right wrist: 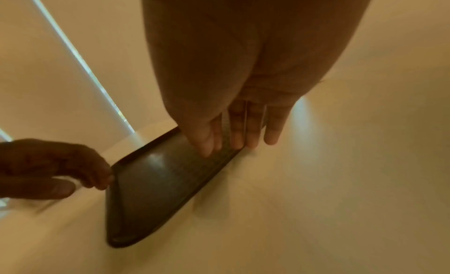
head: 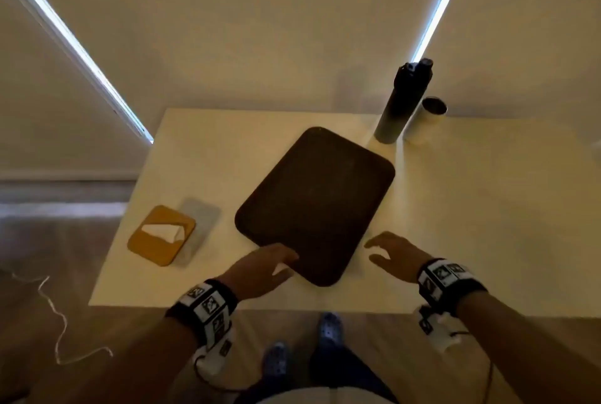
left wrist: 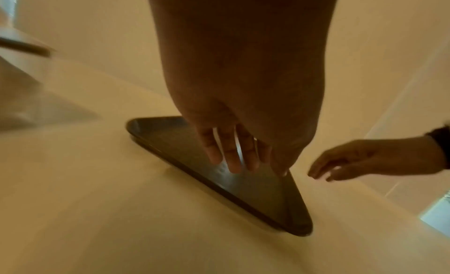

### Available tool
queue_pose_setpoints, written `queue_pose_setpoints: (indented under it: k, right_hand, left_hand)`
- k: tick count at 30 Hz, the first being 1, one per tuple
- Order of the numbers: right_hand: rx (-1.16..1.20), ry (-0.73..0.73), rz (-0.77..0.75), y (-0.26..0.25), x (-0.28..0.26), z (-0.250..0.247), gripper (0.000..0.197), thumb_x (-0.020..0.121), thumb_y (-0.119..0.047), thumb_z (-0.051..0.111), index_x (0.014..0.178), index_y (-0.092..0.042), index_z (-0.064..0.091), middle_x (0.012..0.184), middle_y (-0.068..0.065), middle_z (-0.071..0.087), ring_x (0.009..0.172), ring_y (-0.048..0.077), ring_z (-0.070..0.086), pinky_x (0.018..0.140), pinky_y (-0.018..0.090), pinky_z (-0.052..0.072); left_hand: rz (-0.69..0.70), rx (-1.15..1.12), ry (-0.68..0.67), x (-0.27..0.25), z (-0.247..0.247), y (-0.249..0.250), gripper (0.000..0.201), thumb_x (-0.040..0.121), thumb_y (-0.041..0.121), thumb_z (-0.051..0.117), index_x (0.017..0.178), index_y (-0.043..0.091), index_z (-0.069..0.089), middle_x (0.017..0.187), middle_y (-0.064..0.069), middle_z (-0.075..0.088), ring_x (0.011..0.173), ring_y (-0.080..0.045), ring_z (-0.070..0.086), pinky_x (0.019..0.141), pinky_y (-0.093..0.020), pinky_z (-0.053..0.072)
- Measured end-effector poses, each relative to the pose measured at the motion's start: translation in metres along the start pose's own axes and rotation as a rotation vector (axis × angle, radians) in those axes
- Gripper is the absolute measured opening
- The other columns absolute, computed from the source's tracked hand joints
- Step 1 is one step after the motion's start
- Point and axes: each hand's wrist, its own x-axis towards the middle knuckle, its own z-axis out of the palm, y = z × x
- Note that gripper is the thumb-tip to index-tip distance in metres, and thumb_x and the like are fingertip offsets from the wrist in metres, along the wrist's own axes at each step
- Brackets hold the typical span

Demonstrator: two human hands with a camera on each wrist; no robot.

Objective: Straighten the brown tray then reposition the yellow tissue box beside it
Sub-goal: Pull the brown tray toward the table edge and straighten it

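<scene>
The brown tray lies skewed on the white table, its long side running from near left to far right. My left hand reaches over the tray's near left edge with relaxed fingers; in the right wrist view the left hand has its fingertips at the rim of the tray. My right hand hovers open just right of the tray's near corner, holding nothing. The yellow tissue box, with a white tissue poking out, sits at the table's left edge, apart from the tray.
A tall dark bottle and a metal cup stand at the back of the table, close to the tray's far corner. A white cord lies on the floor at left. Bare tabletop stretches to the right of the tray.
</scene>
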Motion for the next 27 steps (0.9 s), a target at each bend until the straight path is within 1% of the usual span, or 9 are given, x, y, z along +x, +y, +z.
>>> queue_pose_setpoints:
  k: [1,2,4,6,10,14,18,21,27]
  right_hand:
    - [-0.025,-0.058,-0.026,0.025,0.016,0.011,0.033,0.096,-0.027,0.053,0.128,-0.019,0.054,0.128,0.008,0.05,0.117,0.025,0.05,0.103,0.036,0.038]
    - [-0.03,-0.005,-0.049,0.022,0.024,0.003,0.034,0.095,-0.025,0.054,0.128,-0.018,0.054,0.13,0.009,0.049,0.118,0.027,0.049,0.104,0.038,0.037]
    - [-0.087,0.047,-0.079,0.022,0.037,-0.005,0.037,0.092,-0.022,0.057,0.128,-0.018,0.054,0.133,0.01,0.049,0.12,0.03,0.048,0.103,0.042,0.038]
    - [-0.17,0.053,-0.157,0.032,0.056,-0.01,0.038,0.09,-0.019,0.06,0.128,-0.016,0.055,0.133,0.012,0.05,0.119,0.032,0.048,0.102,0.042,0.04]
    - [-0.311,-0.001,-0.211,0.046,0.082,-0.023,0.037,0.089,-0.013,0.058,0.126,-0.014,0.057,0.131,0.013,0.051,0.117,0.033,0.05,0.099,0.04,0.038]
    - [-0.411,-0.06,-0.286,0.055,0.1,-0.032,0.033,0.091,-0.011,0.056,0.123,-0.016,0.062,0.129,0.013,0.055,0.116,0.034,0.051,0.099,0.045,0.041]
    - [-0.453,-0.033,-0.367,0.057,0.107,-0.033,0.027,0.088,-0.012,0.064,0.114,-0.017,0.067,0.115,0.014,0.061,0.101,0.036,0.057,0.088,0.047,0.048]
    - [-0.475,-0.018,-0.408,0.058,0.106,-0.031,0.027,0.088,-0.013,0.064,0.115,-0.018,0.066,0.113,0.012,0.06,0.098,0.033,0.057,0.083,0.045,0.049]
    - [-0.438,0.051,-0.383,0.056,0.097,-0.022,0.027,0.087,-0.016,0.067,0.113,-0.022,0.067,0.108,0.009,0.061,0.092,0.03,0.056,0.078,0.042,0.05]
  left_hand:
    - [-0.027,-0.051,-0.04,0.023,0.03,0.007,0.04,0.097,0.042,0.055,0.133,0.024,0.057,0.128,0.004,0.058,0.113,-0.012,0.059,0.097,-0.032,0.049]
    - [-0.017,-0.058,-0.019,0.036,0.025,0.012,0.041,0.096,0.042,0.056,0.133,0.024,0.056,0.129,0.003,0.058,0.114,-0.013,0.058,0.097,-0.033,0.049]
    - [-0.021,-0.027,-0.058,0.054,0.029,0.025,0.045,0.094,0.043,0.057,0.135,0.025,0.053,0.132,0.002,0.057,0.118,-0.015,0.056,0.1,-0.035,0.047]
    - [-0.017,-0.025,-0.068,0.08,0.042,0.037,0.049,0.093,0.045,0.058,0.137,0.024,0.051,0.134,0.001,0.055,0.119,-0.017,0.055,0.102,-0.038,0.046]
    - [-0.063,-0.07,-0.069,0.107,0.067,0.055,0.057,0.092,0.045,0.062,0.141,0.02,0.047,0.136,-0.004,0.052,0.12,-0.021,0.054,0.101,-0.039,0.047]
    - [-0.075,-0.147,-0.091,0.115,0.081,0.058,0.062,0.09,0.039,0.066,0.144,0.018,0.046,0.139,-0.005,0.049,0.122,-0.021,0.051,0.102,-0.037,0.045]
    - [-0.067,-0.191,-0.084,0.115,0.089,0.054,0.06,0.089,0.027,0.069,0.143,0.015,0.047,0.137,-0.007,0.048,0.118,-0.022,0.052,0.098,-0.03,0.044]
    - [-0.064,-0.226,-0.083,0.114,0.086,0.054,0.06,0.088,0.023,0.07,0.143,0.015,0.048,0.135,-0.007,0.049,0.115,-0.021,0.053,0.098,-0.032,0.046]
    - [-0.029,-0.175,-0.121,0.108,0.08,0.047,0.06,0.088,0.021,0.067,0.144,0.014,0.046,0.13,-0.007,0.049,0.101,-0.022,0.057,0.082,-0.029,0.047]
